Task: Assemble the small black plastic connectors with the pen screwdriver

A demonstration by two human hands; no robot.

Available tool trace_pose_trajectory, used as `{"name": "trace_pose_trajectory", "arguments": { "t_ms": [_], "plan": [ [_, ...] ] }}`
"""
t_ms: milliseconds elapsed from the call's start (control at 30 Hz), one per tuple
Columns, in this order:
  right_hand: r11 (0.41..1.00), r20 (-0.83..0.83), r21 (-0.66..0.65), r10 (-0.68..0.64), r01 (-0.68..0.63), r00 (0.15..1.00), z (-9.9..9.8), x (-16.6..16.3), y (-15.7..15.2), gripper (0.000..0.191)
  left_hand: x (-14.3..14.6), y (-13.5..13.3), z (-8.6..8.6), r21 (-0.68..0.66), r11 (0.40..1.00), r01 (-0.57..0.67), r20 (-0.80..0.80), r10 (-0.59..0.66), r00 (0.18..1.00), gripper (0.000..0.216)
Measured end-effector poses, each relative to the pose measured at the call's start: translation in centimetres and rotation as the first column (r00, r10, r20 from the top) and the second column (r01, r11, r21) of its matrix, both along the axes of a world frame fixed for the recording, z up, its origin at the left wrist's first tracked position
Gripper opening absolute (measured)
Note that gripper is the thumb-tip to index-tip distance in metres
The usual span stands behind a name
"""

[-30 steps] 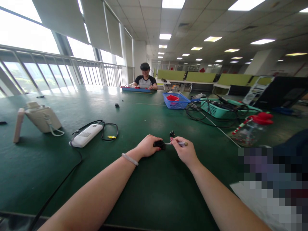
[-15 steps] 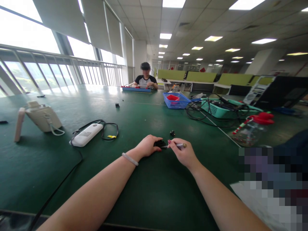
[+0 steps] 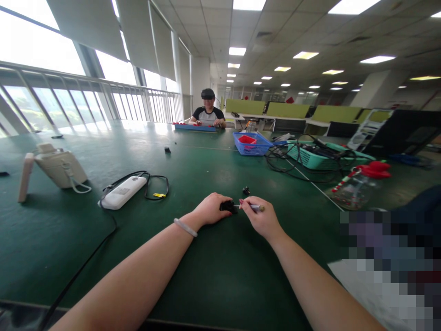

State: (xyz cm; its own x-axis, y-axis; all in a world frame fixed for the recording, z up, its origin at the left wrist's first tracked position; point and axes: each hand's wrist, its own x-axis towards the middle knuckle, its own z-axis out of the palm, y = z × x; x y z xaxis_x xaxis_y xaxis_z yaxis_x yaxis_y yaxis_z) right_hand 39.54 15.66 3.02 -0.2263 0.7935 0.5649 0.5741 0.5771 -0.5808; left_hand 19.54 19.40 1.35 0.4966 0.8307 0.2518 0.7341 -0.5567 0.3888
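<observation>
My left hand, with a pale band on its wrist, grips a small black part between thumb and fingers on the green table. Fine detail on that part is too small to make out. In my right hand is a slim screwdriver, its handle end pointing right. The thin shaft points left and its tip is at the black part's right side; whether it touches I cannot tell. Just beyond my right fingers lies a tiny dark piece.
A white power strip with a black cord lies left. Farther off stand a blue basket, a green basket with cables, and a jar with a red lid. Another person sits opposite behind a blue tray.
The screwdriver's shaft has risen slightly at the black part, and more of that part shows beside my left fingers. Both hands have stayed nearly in place.
</observation>
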Motion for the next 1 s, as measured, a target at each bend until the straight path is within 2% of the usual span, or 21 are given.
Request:
{"name": "trace_pose_trajectory", "arguments": {
  "t_ms": [100, 200, 267, 333, 400, 533, 600, 700, 800, 1000],
  "plan": [
    [0.995, -0.037, -0.097, 0.023, -0.027, 0.999, -0.5, -0.1, 0.3, 0.034, 0.0, -0.1, 0.0, 0.019, 1.0, 0.02, 0.008, -0.02, 1.0, 0.048],
    [0.979, -0.223, -0.19, 0.032, -0.076, 0.974, -0.5, 0.2, 0.4, 0.037, -0.1, -0.1, 0.0, 0.042, 0.998, 0.037, 0.056, -0.04, 0.998, 0.048],
    [0.975, -0.448, -0.201, -0.005, -0.095, 0.894, -0.4, 0.7, 0.7, 0.039, -0.2, -0.2, 0.1, 0.057, 0.998, 0.039, 0.105, -0.045, 0.993, 0.047],
    [0.983, -0.649, -0.175, -0.071, -0.058, 0.757, -0.4, 1.7, 1.3, 0.039, -0.2, -0.2, 0.2, 0.071, 0.997, 0.017, 0.147, -0.027, 0.989, 0.044],
    [0.98, -0.723, -0.197, -0.168, 0.033, 0.67, -0.7, 2.7, 2.2, 0.037, -0.2, -0.2, 0.2, 0.095, 0.993, -0.066, 0.146, 0.052, 0.988, 0.042],
    [0.915, -0.592, -0.375, -0.361, 0.15, 0.721, -1.9, 4.1, 3.9, 0.033, -0.2, -0.5, 0.0, 0.11, 0.956, -0.272, -0.059, 0.28, 0.958, 0.046],
    [0.892, -0.519, -0.43, -0.372, 0.141, 0.769, -2.4, 4.1, 4.2, 0.032, -0.3, -0.8, -0.1, 0.088, 0.951, -0.296, -0.169, 0.308, 0.936, 0.046],
    [0.877, -0.443, -0.466, -0.347, 0.118, 0.827, -2.8, 3.9, 4.1, 0.03, -0.3, -1.2, -0.1, 0.061, 0.952, -0.301, -0.238, 0.307, 0.921, 0.04],
    [0.882, -0.421, -0.467, -0.29, 0.068, 0.859, -2.9, 3.6, 4.0, 0.03, -0.1, -1.3, 0.2, 0.047, 0.95, -0.31, -0.218, 0.313, 0.924, 0.037],
    [0.888, -0.43, -0.442, -0.089, -0.124, 0.898, -3.1, 3.0, 3.8, 0.031, 0.7, -1.3, 0.1, -0.016, 0.968, -0.251, -0.036, 0.25, 0.968, 0.06]
  ]
}}
